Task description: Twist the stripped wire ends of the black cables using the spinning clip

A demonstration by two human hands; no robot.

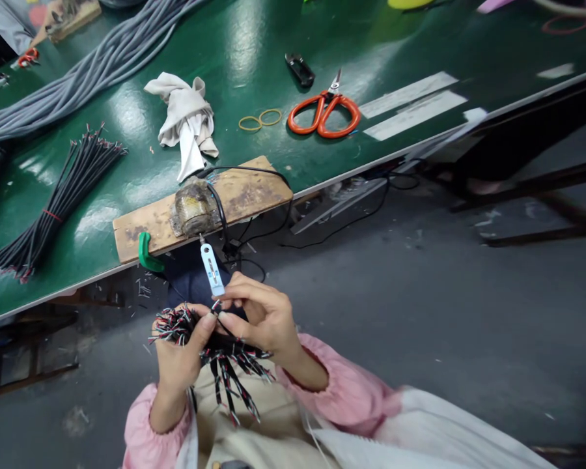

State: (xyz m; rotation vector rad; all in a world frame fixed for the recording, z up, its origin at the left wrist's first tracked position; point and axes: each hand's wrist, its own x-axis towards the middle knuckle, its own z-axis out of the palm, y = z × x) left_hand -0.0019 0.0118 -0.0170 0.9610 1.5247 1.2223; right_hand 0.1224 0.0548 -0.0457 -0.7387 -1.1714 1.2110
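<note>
So the person's left hand (178, 365) is wrapping around a black cable bundle (176, 326), probably to stop all those loose ends from scattering, and its thumb is pressing in close to the right hand's. The right hand (264, 316) is pinching a single cable end (216, 306) between thumb and fingertips, seemingly to keep that short tip steady and apart from the rest. Position-wise, the bundle is resting in the left palm, with colored wire tips fanning out past the thumb and more strands dangling between the wrists over the lap. The cable end is poking up between both thumbs, just below a light-blue holder (211, 270) that's sticking out from a small motor (194, 208); can't tell if the right fingers are touching it. The motor is sitting on a wooden board (254, 189) at the table edge, likely so the blue bit is overhanging within easy reach, and a green clamp-looking piece (148, 253) is apparently pinning the board down.
</note>
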